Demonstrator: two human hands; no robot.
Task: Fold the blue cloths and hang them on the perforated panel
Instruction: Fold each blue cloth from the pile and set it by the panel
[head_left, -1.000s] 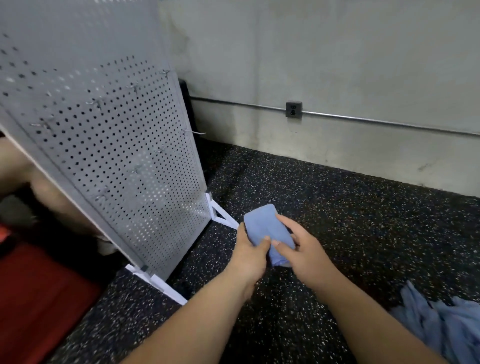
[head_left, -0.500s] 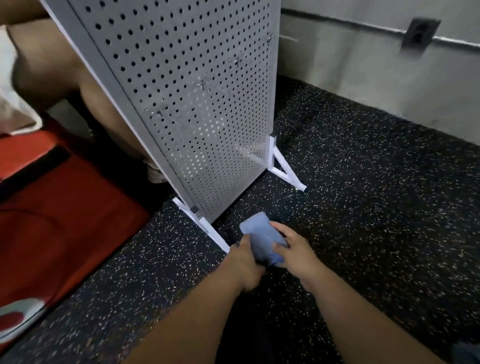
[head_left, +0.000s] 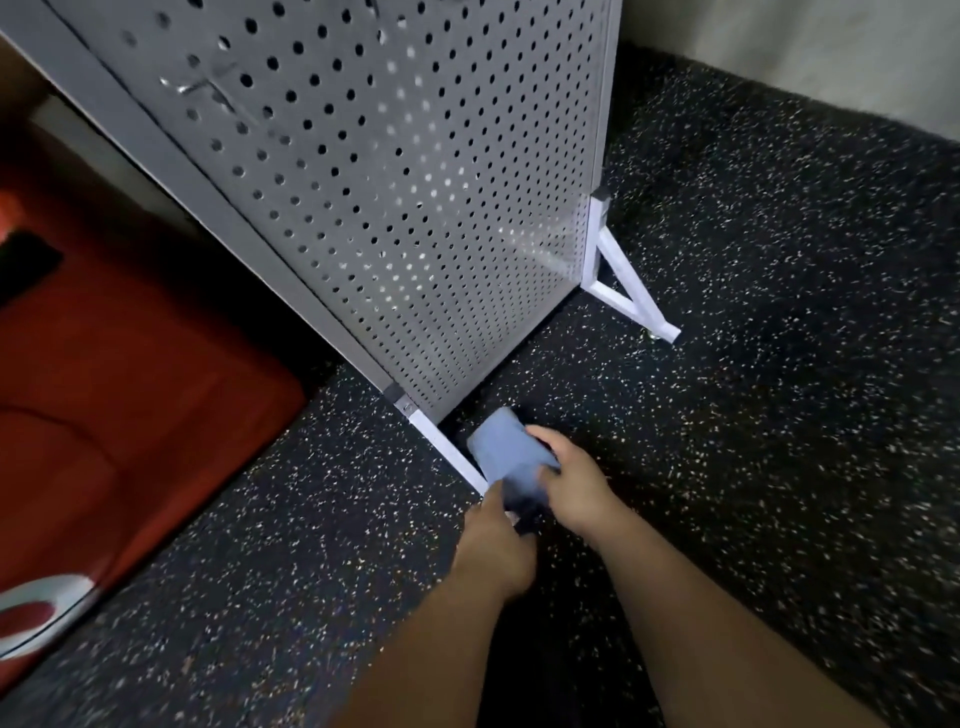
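Speckled floor (head_left: 753, 415); blurred cloth (head_left: 506, 452) between hands (head_left: 493, 545) (head_left: 576, 491)

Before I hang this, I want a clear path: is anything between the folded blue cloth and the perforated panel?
Nothing visible does. The left hand and right hand hold the folded blue cloth beside the perforated panel's white foot, its face unobstructed.

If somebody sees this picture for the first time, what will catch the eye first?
Most likely the big grey perforated panel, which fills the upper middle of the view. Next comes the small folded blue cloth, held by the left hand and the right hand just in front of the panel's near white foot. A red mat lies at the left.
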